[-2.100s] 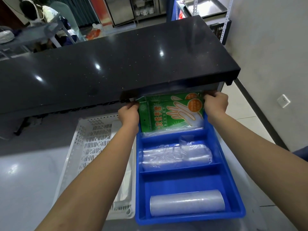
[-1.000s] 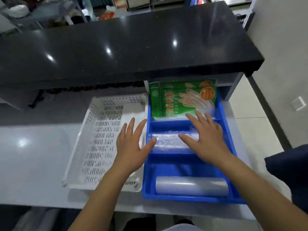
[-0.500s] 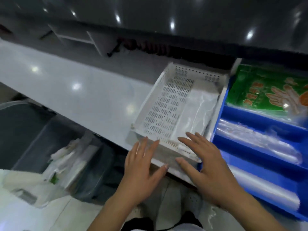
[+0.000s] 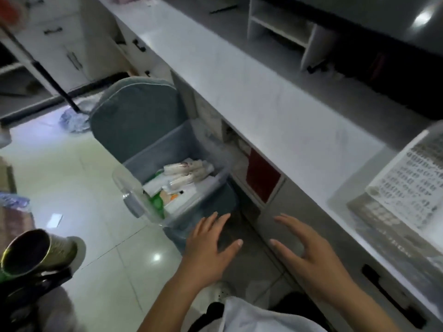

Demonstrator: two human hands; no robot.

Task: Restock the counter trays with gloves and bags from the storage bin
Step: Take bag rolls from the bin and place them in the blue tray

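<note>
Head view, left to right: a metal cup (image 4: pixel 28 250) at the edge, then the storage bin (image 4: pixel 179 188) on the floor under the desk (image 4: pixel 275 111), packets (image 4: pixel 184 173) inside. Left hand (image 4: pixel 206 248) and right hand (image 4: pixel 309 252) hover near it, fingers spread, holding nothing. White tray (image 4: pixel 407 173) sits on the desk.
</note>
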